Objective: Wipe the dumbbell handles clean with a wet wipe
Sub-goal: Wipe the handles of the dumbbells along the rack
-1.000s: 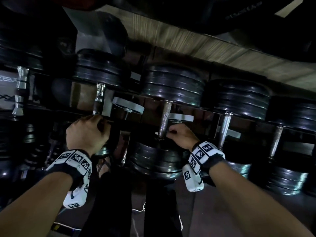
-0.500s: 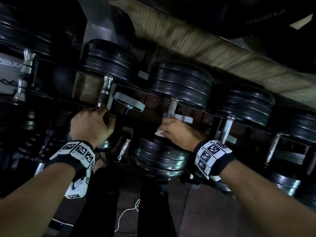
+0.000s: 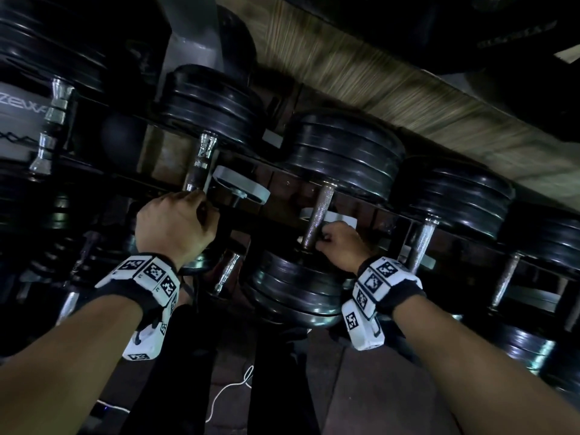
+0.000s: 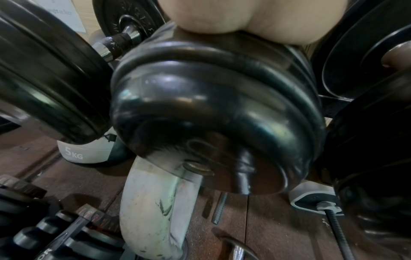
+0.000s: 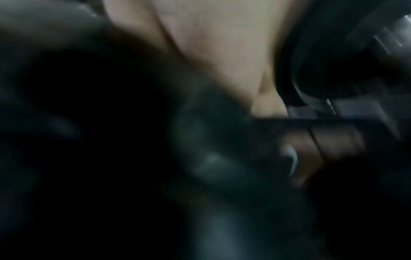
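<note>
Head view: dumbbells sit in a row on a dark rack (image 3: 392, 215), each lying in its own cradle with the handle running toward the camera. The left hand (image 3: 175, 227) is curled round the near end of the left handle (image 3: 201, 161), the fist closed on it. The right hand (image 3: 342, 246) has its fingers wrapped round the low end of the middle handle (image 3: 318, 215), just above the near plates (image 3: 295, 290). A sliver of white at the fingers may be the wipe (image 3: 317, 237); it is too small to be sure. More dumbbells fill the tier below.

Left wrist view: the left palm (image 4: 251, 15) sits above a black dumbbell head (image 4: 213, 109) resting in a pale curved cradle (image 4: 153, 211). A white 5 kg weight (image 4: 84, 149) stands on the floor behind.

Right wrist view: dark and blurred; only the right palm (image 5: 213, 52) against black plates shows.
</note>
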The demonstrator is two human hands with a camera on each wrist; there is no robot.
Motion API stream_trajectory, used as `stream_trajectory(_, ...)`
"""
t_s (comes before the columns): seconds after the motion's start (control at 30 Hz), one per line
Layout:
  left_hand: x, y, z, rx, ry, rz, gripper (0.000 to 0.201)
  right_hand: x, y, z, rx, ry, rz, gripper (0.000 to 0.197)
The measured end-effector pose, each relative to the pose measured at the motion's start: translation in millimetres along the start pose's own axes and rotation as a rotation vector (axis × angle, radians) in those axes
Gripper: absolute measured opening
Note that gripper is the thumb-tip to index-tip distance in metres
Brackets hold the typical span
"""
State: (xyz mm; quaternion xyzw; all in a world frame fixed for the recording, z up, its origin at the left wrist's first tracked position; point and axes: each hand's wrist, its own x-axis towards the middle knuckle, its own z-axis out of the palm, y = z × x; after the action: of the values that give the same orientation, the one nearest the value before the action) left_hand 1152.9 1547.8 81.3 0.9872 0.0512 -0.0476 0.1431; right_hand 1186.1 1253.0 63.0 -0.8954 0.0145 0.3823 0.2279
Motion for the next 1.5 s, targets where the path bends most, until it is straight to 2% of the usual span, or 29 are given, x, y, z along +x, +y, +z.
stream_trajectory(0.13, -1, 1, 1, -0.014, 0.007, 0.005, 0.028, -14, 20, -4, 0.237, -0.011, -0.068, 0.012)
stream_trajectory(0.23, -2, 2, 0, -0.010, 0.011, 0.000, 0.028, -35, 16, -14, 0.311, -0.053, -0.176, 0.014)
stream_trajectory(0.33, -3, 2, 1, -0.012, 0.010, -0.001, 0.030, -34, -3, -15, 0.113, 0.022, -0.406, 0.016)
stream_trajectory(0.4, -3, 2, 1, -0.020, 0.010, -0.007, 0.032, -26, -11, -10, -0.016, 0.026, -0.485, 0.020)
stream_trajectory(0.47, -3, 0, 1, -0.020, 0.006, -0.009, 0.033, -24, -13, -12, -0.055, -0.046, -0.453, 0.026)
stream_trajectory(0.53, -2, 0, 2, -0.021, 0.010, -0.006, 0.030, -27, -6, -18, -0.077, -0.066, -0.418, 0.022)
stream_trajectory(0.67, -3, 2, 1, -0.038, 0.018, -0.017, 0.029, -31, 5, -21, -0.080, 0.012, -0.211, 0.013)
stream_trajectory(0.77, -2, -1, 1, -0.028, 0.008, -0.023, 0.032, -10, 3, -13, -0.078, 0.087, -0.048, 0.012)
stream_trajectory(0.93, -1, 2, 1, -0.032, 0.000, -0.041, 0.025, 1, 6, -2, 0.110, -0.041, -0.011, 0.015)
stream_trajectory(1.03, -2, 10, 2, 0.025, -0.020, -0.047, 0.026, -24, 14, -9, 0.314, 0.000, -0.010, 0.012)
stream_trajectory(1.1, -7, 32, 8, -0.007, -0.100, -0.024, 0.025, -39, 12, -11, 0.400, -0.002, -0.024, 0.013)
stream_trajectory(1.13, -9, 47, 13, -0.144, -0.187, 0.012, 0.028, -45, 9, -11, 0.429, -0.003, -0.039, 0.011)
stream_trajectory(1.2, -11, 78, 17, -0.552, -0.450, 0.023, 0.033, -51, 2, -6, 0.516, 0.030, -0.062, 0.008)
stream_trajectory(1.27, -9, 103, 16, -0.725, -0.664, 0.040, 0.036, -57, -4, -3, 0.648, 0.074, -0.084, 0.010)
stream_trajectory(1.3, -6, 108, 18, -0.748, -0.704, 0.047, 0.033, -60, -6, -2, 0.699, 0.092, -0.099, 0.009)
stream_trajectory(1.4, 7, 107, 21, -0.763, -0.689, 0.080, 0.014, -64, -1, 3, 0.778, 0.148, -0.118, 0.015)
stream_trajectory(1.5, 20, 99, 31, -0.640, -0.535, 0.033, 0.005, -65, 8, 8, 0.856, 0.263, -0.042, 0.017)
